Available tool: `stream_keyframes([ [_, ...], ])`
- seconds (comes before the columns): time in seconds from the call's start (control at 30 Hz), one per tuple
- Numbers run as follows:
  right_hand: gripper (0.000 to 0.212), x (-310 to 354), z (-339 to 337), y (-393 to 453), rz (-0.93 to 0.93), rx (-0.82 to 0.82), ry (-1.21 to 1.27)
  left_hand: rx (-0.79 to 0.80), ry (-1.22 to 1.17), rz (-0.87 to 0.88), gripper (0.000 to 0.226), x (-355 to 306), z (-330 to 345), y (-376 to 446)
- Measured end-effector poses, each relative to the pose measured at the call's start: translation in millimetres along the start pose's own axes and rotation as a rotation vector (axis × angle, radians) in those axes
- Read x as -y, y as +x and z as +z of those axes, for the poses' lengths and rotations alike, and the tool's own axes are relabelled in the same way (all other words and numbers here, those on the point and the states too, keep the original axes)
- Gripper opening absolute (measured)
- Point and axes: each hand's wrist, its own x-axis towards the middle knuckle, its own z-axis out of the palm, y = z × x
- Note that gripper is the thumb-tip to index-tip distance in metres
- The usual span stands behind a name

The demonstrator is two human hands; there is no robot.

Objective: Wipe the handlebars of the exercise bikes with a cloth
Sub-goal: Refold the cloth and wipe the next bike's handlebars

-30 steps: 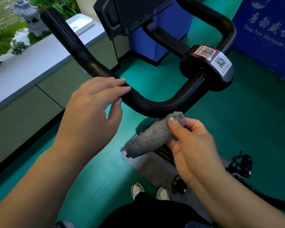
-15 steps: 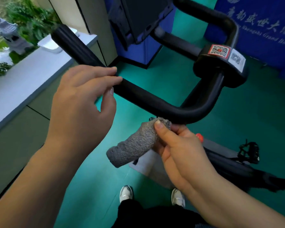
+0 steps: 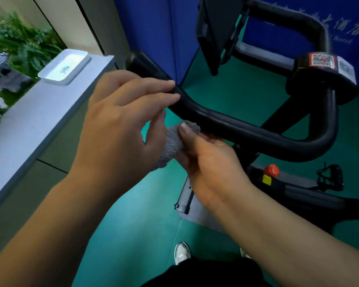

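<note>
**Head view: one bike, one cloth, two hands at the handlebar**

Head camera is showing one exercise bike [image 3: 311, 195] on a green floor [image 3: 133, 224], its black frame running along the right. Its handlebar [image 3: 247, 131] is a thick, matte black tube looping across the centre, and it is carrying two code stickers [image 3: 327, 63] on its central clamp. One red knob [image 3: 271, 170] is sitting on the frame below. One white tray [image 3: 64, 67] is resting on the grey ledge [image 3: 35, 112] at the left.

Left hand [image 3: 120, 125] is lying over the near left stretch of the bar, fingers [image 3: 153, 85] nearly straight and extended along the tube, thumb hanging below; it is gripping nothing.

Right hand [image 3: 211, 168] is sitting just under the bar and is pinching one grey, fuzzy cloth [image 3: 171, 141], thumb pressing on top, fingers curled beneath. The cloth is rolled into a short wad; its upper end is meeting the bar's underside, its lower end hanging between the two hands.

Two white shoes [image 3: 181, 252] are showing at the bottom edge.
</note>
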Motion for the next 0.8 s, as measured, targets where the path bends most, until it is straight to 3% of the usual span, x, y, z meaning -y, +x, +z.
stream_keyframes([
  [0.27, 0.027, 3, -6, 0, 0.022, 0.058, -0.018, -0.005, -0.029, 0.042, 0.022, 11, 0, 3],
  [0.43, 0.040, 26, -49, -24, -0.017, -0.143, -0.076, -0.065, -0.061, 0.026, 0.020, 11, 6, 1],
  [0.5, 0.029, 33, -59, -37, -0.084, -0.242, -0.171, -0.091, -0.060, 0.013, 0.020, 8, 10, 0],
  [0.6, 0.021, 41, -49, -60, -0.285, -0.200, -0.491, -0.121, -0.066, 0.001, 0.019, 6, 12, 1],
  [0.73, 0.023, 72, -21, -73, -0.776, -0.044, -0.847, -0.124, -0.068, 0.001, 0.019, 5, 13, 3],
  [0.8, 0.022, 92, -28, -64, -1.018, -0.088, -1.226, -0.120, -0.071, -0.003, 0.019, 5, 13, 4],
])
